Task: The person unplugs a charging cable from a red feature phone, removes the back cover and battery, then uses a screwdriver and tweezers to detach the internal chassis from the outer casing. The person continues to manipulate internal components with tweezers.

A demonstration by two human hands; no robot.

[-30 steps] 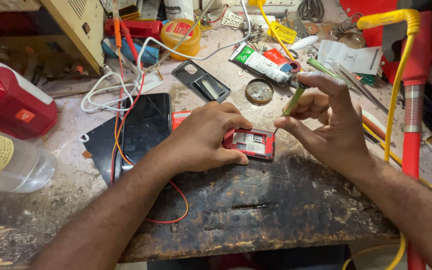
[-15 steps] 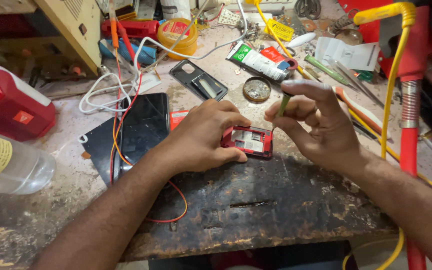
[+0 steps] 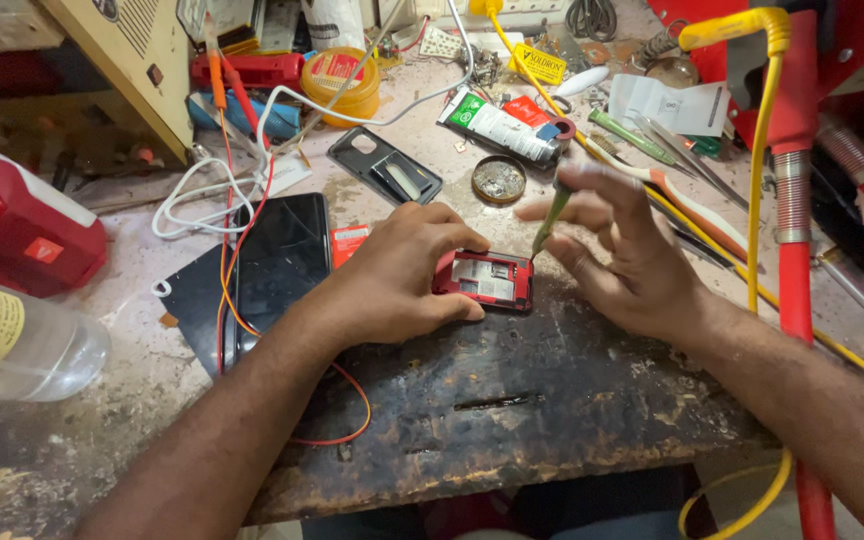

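Observation:
A small red phone body (image 3: 487,280) lies open, back side up, on the dark worn part of the workbench (image 3: 512,400). My left hand (image 3: 397,275) grips it from the left, thumb along its near edge and fingers over its far edge. My right hand (image 3: 617,255) pinches a thin green-handled screwdriver (image 3: 550,215) between thumb and fingers. The tool stands nearly upright, with its tip down at the phone's top right corner.
A black tablet (image 3: 272,265) with red and orange wires across it lies left of the phone. Behind it are a black phone cover (image 3: 384,166), a small round tin (image 3: 499,180), a tube (image 3: 497,125) and tweezers (image 3: 687,150). A clear bottle (image 3: 12,340) and a red container (image 3: 12,225) sit far left.
My right hand has shifted the screwdriver more upright, and its tip has come down onto the phone's right corner. My left hand stays clamped on the phone.

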